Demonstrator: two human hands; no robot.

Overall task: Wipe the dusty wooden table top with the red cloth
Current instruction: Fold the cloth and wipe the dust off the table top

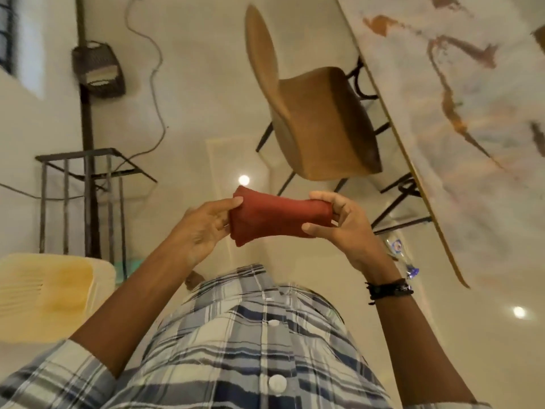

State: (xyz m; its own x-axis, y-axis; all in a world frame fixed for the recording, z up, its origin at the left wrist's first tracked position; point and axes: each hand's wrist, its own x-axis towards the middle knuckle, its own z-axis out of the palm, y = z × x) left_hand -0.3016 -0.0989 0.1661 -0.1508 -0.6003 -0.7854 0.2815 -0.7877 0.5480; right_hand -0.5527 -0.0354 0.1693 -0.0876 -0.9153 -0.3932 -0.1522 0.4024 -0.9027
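- Red cloth, folded into a thick pad, is up in the air in front of my checked shirt, stretched between both hands and touching no surface.
- My left hand pinches the cloth's left end, fingers clamped on the fold.
- My right hand grips the right end, thumb underneath and fingers curled over the top; a dark bracelet sits on that wrist.
- I see the table well apart from the cloth, along the right side of the view; its top looks pale and smeared with brownish streaks, and its near edge runs diagonally.
- A brown chair stands just beside the table's edge, its seat tucked toward it.
- A plastic bottle lies on the floor under the table edge, near my right wrist.
- A dark metal rack stands against the wall on the left.
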